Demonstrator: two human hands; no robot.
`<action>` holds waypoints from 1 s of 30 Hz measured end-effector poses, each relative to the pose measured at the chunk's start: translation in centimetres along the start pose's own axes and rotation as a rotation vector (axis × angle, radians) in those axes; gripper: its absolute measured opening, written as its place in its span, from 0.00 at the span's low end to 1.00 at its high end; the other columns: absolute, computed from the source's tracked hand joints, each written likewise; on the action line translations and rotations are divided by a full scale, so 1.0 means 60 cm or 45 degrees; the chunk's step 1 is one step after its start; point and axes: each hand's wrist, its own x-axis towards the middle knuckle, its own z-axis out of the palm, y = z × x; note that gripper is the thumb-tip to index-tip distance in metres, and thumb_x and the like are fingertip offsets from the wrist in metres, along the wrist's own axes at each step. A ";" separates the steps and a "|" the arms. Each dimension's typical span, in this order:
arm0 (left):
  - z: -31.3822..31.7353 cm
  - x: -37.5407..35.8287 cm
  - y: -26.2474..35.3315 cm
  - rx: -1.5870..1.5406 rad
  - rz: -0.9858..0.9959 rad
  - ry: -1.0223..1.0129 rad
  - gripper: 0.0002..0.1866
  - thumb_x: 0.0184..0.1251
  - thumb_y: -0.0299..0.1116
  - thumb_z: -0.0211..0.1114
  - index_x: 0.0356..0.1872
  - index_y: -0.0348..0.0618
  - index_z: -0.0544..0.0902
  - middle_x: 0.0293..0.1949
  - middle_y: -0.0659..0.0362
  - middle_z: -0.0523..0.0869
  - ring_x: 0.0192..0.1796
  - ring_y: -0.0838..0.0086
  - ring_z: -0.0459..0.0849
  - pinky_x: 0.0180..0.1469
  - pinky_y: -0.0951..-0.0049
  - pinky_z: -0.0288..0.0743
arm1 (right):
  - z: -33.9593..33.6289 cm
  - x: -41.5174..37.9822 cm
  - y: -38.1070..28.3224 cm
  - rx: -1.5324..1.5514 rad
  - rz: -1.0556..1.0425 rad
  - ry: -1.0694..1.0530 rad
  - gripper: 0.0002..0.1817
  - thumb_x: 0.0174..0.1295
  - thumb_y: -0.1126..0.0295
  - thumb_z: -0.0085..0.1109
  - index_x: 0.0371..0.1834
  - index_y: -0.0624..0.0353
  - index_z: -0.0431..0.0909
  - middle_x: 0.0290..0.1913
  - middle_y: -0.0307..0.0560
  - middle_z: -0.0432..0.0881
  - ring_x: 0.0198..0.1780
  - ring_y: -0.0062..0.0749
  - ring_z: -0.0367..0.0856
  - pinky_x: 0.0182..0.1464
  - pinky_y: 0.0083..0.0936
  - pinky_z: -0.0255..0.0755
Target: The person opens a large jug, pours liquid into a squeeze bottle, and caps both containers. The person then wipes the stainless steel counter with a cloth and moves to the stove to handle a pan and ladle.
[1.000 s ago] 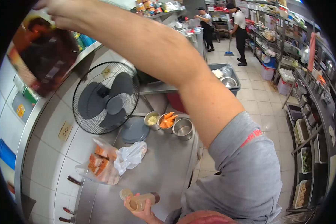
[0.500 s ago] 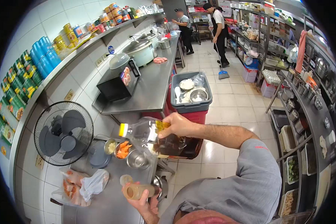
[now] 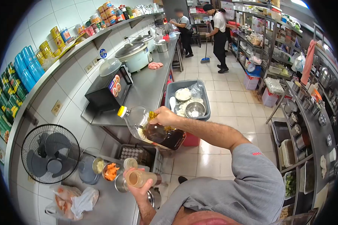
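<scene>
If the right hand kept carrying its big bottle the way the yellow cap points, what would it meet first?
The right hand tilts the bottle, cap up-left. Straight on, the cap would probably reach the microwave on the counter first. Depth is unclear, so it might pass in front of it.

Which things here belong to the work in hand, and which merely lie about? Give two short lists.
In hand: big bottle of dark liquid in right hand; small squeeze bottle in left hand.

Lying about: fan, carrot tub, plastic bag, rice cooker.
</scene>
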 end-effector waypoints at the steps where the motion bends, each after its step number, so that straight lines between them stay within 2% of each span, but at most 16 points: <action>1: -0.001 0.019 -0.015 0.015 0.030 -0.002 0.39 0.35 0.31 0.76 0.54 0.40 0.67 0.51 0.57 0.68 0.49 0.65 0.77 0.50 0.64 0.75 | 0.000 0.031 0.004 0.095 0.060 -0.062 0.10 0.52 0.70 0.69 0.33 0.65 0.81 0.20 0.38 0.75 0.22 0.21 0.71 0.23 0.24 0.63; 4: 0.003 0.091 -0.052 -0.005 0.083 -0.015 0.38 0.36 0.30 0.75 0.54 0.40 0.66 0.51 0.57 0.68 0.48 0.65 0.78 0.50 0.64 0.75 | 0.008 0.119 0.002 0.232 0.122 -0.100 0.10 0.55 0.70 0.68 0.35 0.63 0.82 0.19 0.36 0.74 0.21 0.18 0.70 0.22 0.19 0.63; 6: 0.005 0.135 -0.056 -0.010 0.132 -0.026 0.38 0.37 0.29 0.75 0.54 0.40 0.66 0.50 0.57 0.68 0.49 0.65 0.78 0.51 0.64 0.75 | 0.018 0.182 0.007 0.199 0.036 -0.055 0.10 0.52 0.68 0.69 0.27 0.64 0.80 0.17 0.38 0.73 0.18 0.20 0.68 0.19 0.21 0.61; 7: 0.002 0.154 -0.055 -0.046 0.125 -0.028 0.38 0.36 0.29 0.75 0.54 0.40 0.66 0.50 0.57 0.68 0.49 0.65 0.78 0.51 0.64 0.75 | 0.021 0.222 0.020 0.059 0.010 -0.084 0.13 0.51 0.64 0.70 0.29 0.64 0.81 0.19 0.40 0.77 0.20 0.23 0.73 0.22 0.24 0.67; 11: -0.026 0.212 -0.064 0.001 0.152 0.053 0.40 0.36 0.29 0.75 0.57 0.40 0.66 0.49 0.56 0.71 0.50 0.64 0.76 0.52 0.64 0.72 | 0.048 0.356 0.078 -0.205 -0.078 -0.094 0.17 0.49 0.59 0.71 0.31 0.63 0.82 0.23 0.44 0.81 0.24 0.28 0.79 0.29 0.29 0.73; 12: -0.039 0.218 -0.072 0.004 0.158 0.049 0.40 0.36 0.29 0.75 0.57 0.40 0.66 0.49 0.56 0.71 0.50 0.64 0.76 0.52 0.64 0.72 | 0.057 0.373 0.089 -0.281 -0.076 -0.028 0.18 0.48 0.57 0.71 0.31 0.62 0.83 0.24 0.45 0.83 0.26 0.29 0.81 0.32 0.30 0.74; 14: -0.059 0.238 -0.090 0.084 0.166 0.123 0.40 0.35 0.33 0.75 0.55 0.41 0.66 0.53 0.56 0.65 0.49 0.62 0.77 0.52 0.61 0.74 | 0.054 0.422 0.101 -0.357 -0.089 0.052 0.19 0.47 0.55 0.72 0.32 0.61 0.83 0.25 0.46 0.84 0.28 0.31 0.82 0.35 0.31 0.76; 16: -0.070 0.240 -0.101 0.125 0.157 0.169 0.39 0.35 0.33 0.75 0.54 0.40 0.67 0.52 0.57 0.65 0.49 0.61 0.77 0.51 0.60 0.74 | 0.056 0.439 0.124 -0.218 -0.045 0.054 0.17 0.47 0.57 0.72 0.31 0.60 0.83 0.23 0.45 0.83 0.28 0.29 0.82 0.35 0.28 0.76; 17: -0.069 0.247 -0.107 0.116 0.128 0.203 0.39 0.35 0.33 0.75 0.54 0.40 0.67 0.52 0.57 0.65 0.49 0.61 0.76 0.51 0.60 0.74 | 0.046 0.452 0.132 -0.008 0.063 0.041 0.14 0.49 0.62 0.72 0.30 0.60 0.83 0.23 0.43 0.82 0.27 0.25 0.80 0.33 0.26 0.75; 18: -0.069 0.250 -0.112 0.112 0.096 0.236 0.39 0.34 0.32 0.75 0.54 0.40 0.67 0.52 0.57 0.65 0.49 0.61 0.76 0.51 0.60 0.74 | 0.044 0.476 0.149 -0.004 0.065 0.035 0.14 0.49 0.62 0.72 0.30 0.60 0.83 0.23 0.43 0.82 0.27 0.25 0.80 0.33 0.26 0.75; 20: -0.061 0.261 -0.124 0.088 0.085 0.264 0.39 0.34 0.32 0.75 0.54 0.40 0.67 0.52 0.57 0.65 0.50 0.61 0.76 0.51 0.60 0.73 | 0.032 0.534 0.196 0.124 0.004 -0.074 0.08 0.53 0.74 0.68 0.36 0.60 0.83 0.27 0.37 0.82 0.29 0.21 0.76 0.33 0.24 0.72; 24: -0.041 0.294 -0.149 0.129 -0.007 0.275 0.39 0.35 0.30 0.74 0.55 0.40 0.67 0.53 0.57 0.65 0.50 0.62 0.76 0.52 0.60 0.73 | 0.012 0.583 0.223 0.153 -0.089 -0.183 0.09 0.56 0.72 0.66 0.40 0.60 0.82 0.33 0.36 0.82 0.35 0.18 0.75 0.37 0.22 0.71; 25: -0.031 0.306 -0.152 0.137 -0.005 0.269 0.39 0.35 0.30 0.74 0.55 0.40 0.66 0.52 0.56 0.65 0.50 0.62 0.76 0.52 0.60 0.73 | 0.008 0.583 0.225 0.071 -0.201 -0.144 0.12 0.51 0.69 0.66 0.38 0.62 0.82 0.33 0.47 0.84 0.35 0.32 0.81 0.41 0.30 0.75; 26: -0.020 0.316 -0.154 0.146 -0.003 0.262 0.39 0.35 0.29 0.74 0.55 0.40 0.66 0.52 0.56 0.66 0.50 0.62 0.76 0.52 0.60 0.73 | 0.003 0.591 0.222 0.074 -0.196 -0.148 0.12 0.51 0.69 0.66 0.38 0.62 0.82 0.33 0.47 0.84 0.35 0.32 0.81 0.41 0.30 0.75; 28: 0.014 0.341 -0.153 0.161 0.049 0.251 0.40 0.34 0.28 0.75 0.55 0.40 0.66 0.51 0.56 0.67 0.50 0.63 0.76 0.52 0.60 0.73 | -0.017 0.616 0.195 -0.483 -0.213 -0.377 0.23 0.50 0.66 0.66 0.51 0.59 0.77 0.44 0.55 0.82 0.48 0.44 0.80 0.52 0.35 0.73; 30: 0.040 0.362 -0.160 0.125 -0.018 0.312 0.40 0.35 0.28 0.75 0.55 0.40 0.66 0.49 0.57 0.69 0.50 0.63 0.76 0.53 0.61 0.72 | -0.029 0.627 0.163 -0.480 -0.684 -0.154 0.34 0.49 0.64 0.65 0.62 0.55 0.67 0.53 0.60 0.76 0.57 0.51 0.74 0.59 0.38 0.68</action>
